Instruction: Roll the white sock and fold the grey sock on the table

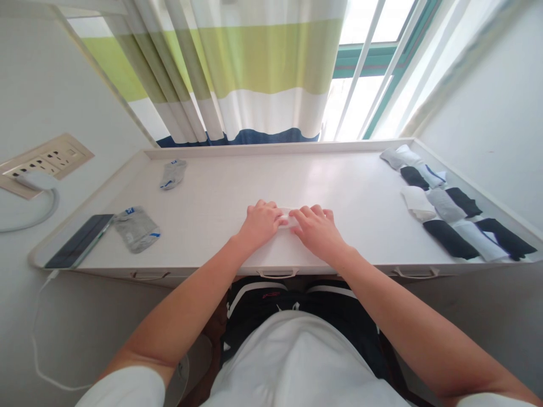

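Fingers of the left hand (259, 223) and right hand (318, 229) are curled down together onto a small white sock (288, 217), pinning it flat near the middle of the counter (220, 192), toward its front edge; it looks folded, though the hands hide most of it. Two grey socks (136, 229) lie by the left edge beside a phone (80, 240). Folded black, white and grey socks (449, 212) line the right edge
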`<state>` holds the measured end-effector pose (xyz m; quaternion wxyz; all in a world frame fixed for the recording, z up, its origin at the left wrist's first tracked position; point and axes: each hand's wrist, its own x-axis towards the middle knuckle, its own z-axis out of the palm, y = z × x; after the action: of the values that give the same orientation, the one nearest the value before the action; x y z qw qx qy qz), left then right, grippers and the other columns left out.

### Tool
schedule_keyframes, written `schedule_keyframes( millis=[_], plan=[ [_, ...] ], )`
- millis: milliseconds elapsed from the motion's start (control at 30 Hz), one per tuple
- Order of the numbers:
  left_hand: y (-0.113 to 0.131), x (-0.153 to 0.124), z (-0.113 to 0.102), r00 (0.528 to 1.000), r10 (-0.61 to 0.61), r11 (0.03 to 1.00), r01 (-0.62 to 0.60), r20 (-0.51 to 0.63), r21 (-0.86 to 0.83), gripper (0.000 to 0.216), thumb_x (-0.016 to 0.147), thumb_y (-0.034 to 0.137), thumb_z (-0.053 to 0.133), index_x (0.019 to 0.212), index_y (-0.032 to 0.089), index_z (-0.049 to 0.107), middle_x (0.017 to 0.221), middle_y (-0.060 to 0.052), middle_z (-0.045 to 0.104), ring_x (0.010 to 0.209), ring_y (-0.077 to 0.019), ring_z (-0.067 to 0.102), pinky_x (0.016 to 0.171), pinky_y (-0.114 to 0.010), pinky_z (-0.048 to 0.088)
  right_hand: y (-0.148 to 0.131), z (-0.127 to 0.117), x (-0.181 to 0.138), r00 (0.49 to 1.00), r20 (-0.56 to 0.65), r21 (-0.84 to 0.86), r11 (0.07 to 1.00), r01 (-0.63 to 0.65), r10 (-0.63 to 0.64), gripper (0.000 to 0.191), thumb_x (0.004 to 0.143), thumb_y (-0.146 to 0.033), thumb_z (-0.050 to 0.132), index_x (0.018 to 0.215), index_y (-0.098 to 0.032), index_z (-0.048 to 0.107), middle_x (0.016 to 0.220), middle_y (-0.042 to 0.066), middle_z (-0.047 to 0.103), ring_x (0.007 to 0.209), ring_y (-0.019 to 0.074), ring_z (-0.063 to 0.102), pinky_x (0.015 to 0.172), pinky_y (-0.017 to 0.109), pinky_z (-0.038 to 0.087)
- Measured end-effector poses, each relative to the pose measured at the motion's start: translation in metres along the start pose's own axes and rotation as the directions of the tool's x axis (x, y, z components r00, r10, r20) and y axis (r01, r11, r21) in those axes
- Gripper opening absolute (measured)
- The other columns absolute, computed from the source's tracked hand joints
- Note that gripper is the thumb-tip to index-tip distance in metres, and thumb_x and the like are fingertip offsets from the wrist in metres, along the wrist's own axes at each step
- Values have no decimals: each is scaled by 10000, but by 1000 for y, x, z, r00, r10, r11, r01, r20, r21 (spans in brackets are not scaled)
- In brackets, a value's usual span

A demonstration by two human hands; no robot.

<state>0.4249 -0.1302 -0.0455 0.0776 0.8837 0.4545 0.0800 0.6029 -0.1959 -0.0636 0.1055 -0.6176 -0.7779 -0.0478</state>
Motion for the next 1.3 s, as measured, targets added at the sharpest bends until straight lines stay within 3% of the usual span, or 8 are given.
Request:
schedule_keyframes(
  millis=[200,367,467,733,933,1100,1200,1300],
  plan=[
    [3,0,-7,999,5,998,-7,33,58,299,1041,378,527,997,215,773,1122,-100,717,1069,-294,556,868,-430,402,2,-2,6,1000,23,8,1000,-12,12,221,1028,-231,513,1139,-240,703,1162,111,675,1075,299,508,848,423,294],
    [5,-10,-6,995,53,995,-45,-89,92,281,942,422,699,1152,240,739,1177,-95,708,1114,-299,560,906,-435,396,1,-4,11,996,86,50,998,-42,38,273,1060,-229,441,1107,-222,710,1132,110,680,1070,294,511,813,401,279],
    [2,-8,-2,995,62,996,-57,-82,69,257,922,364,720,1157,262,744,1184,-75,713,1118,-289,557,919,-432,385,0,-3,11,994,95,34,998,-57,54,292,1064,-223,414,1095,-203,703,1142,121,677,1077,297,510,809,402,274],
    [-4,18,-9,995,25,1000,-23,92,-21,255,988,322,555,1057,243,787,1152,-94,696,1137,-302,545,922,-436,379,1,1,7,997,7,-18,997,-75,75,307,1043,-336,489,1308,-234,605,1216,138,670,1102,317,494,869,432,285],
    [-2,27,-20,979,37,999,-42,199,20,296,992,321,493,957,216,767,1157,-117,661,1175,-316,531,935,-437,395,5,-6,13,996,30,-40,996,-80,81,238,1041,-292,504,1167,-266,705,1228,112,656,1092,300,491,869,434,281],
    [-15,44,-34,957,27,995,1,289,-97,368,861,470,635,1147,251,713,1212,-80,683,1176,-292,567,962,-386,406,5,-14,26,990,121,-9,997,-71,71,276,1052,-279,479,1079,-268,753,1187,107,671,1103,307,490,830,424,289],
    [-26,63,-39,917,88,981,-11,390,-196,545,752,535,687,1202,226,688,1249,-78,687,1066,-256,619,865,-305,429,6,-18,31,985,158,-6,998,-69,69,299,1052,-281,467,1064,-268,766,1204,116,657,1099,306,488,824,422,299],
    [-30,80,-41,839,151,976,-42,522,-215,476,699,562,687,1017,211,724,1098,-59,724,922,-231,621,764,-281,407,6,-21,32,983,173,-3,998,-67,67,304,1044,-260,464,1063,-257,767,1201,124,649,1097,305,491,835,429,315]
  ],
)
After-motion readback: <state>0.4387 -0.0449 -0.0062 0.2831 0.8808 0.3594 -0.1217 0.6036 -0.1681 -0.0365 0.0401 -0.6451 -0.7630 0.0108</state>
